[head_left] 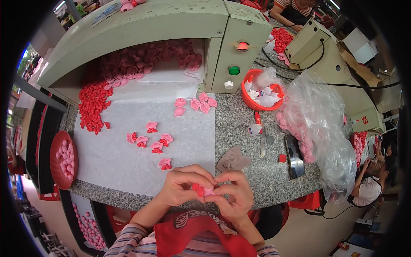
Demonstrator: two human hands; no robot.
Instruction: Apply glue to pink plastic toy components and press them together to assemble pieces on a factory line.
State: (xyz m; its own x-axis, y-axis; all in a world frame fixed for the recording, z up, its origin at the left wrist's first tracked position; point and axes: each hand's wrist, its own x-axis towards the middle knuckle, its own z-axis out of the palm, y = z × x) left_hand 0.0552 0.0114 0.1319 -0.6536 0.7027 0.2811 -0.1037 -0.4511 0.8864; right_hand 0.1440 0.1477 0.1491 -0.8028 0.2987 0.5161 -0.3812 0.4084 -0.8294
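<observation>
Both hands meet at the table's front edge around a small pink and red plastic toy piece [209, 191]. My left hand [180, 187] pinches its red end, fingers curled over the top. From the other side, my right hand [234, 193] grips the pink end between thumb and fingers. Beyond them, several similar pieces [157, 147], pink shells on red feet, stand scattered on a white paper sheet [128, 171]. Loose pink shells [204, 103] lie farther back on the sheet. A heap of red foot parts [90, 112] covers its left side.
A green metal housing [180, 21] arches over a pile of pink shells [137, 60]. A red bowl [54, 160] of pink balls sits left. To the right are a red basket [244, 92] of white bottles, a knife [263, 145], cloth [233, 159], phone [295, 158] and plastic bag [327, 128].
</observation>
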